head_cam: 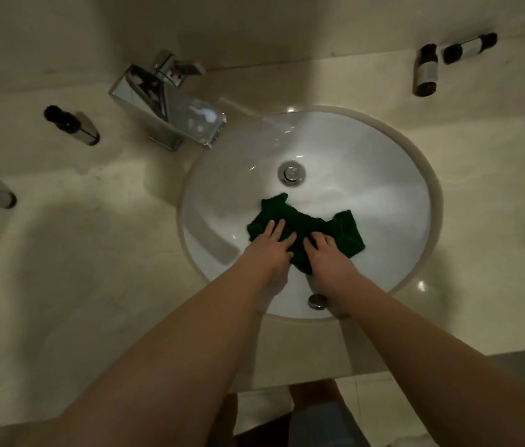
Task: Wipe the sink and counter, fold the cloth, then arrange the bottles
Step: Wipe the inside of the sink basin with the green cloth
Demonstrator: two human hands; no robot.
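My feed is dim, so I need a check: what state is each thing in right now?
Green cloth: crumpled, in basin.
Left hand: flat on cloth.
Right hand: pressing cloth.
Sink: no standing water seen.
Drain plug: position unclear.
Faucet: no water running.
Bottles: scattered on counter, unarranged.

The scene is dimly lit from above, small glints being thrown on the white sink and chrome tap, while soft shadows, blur and wide-angle bending are seen toward the edges.
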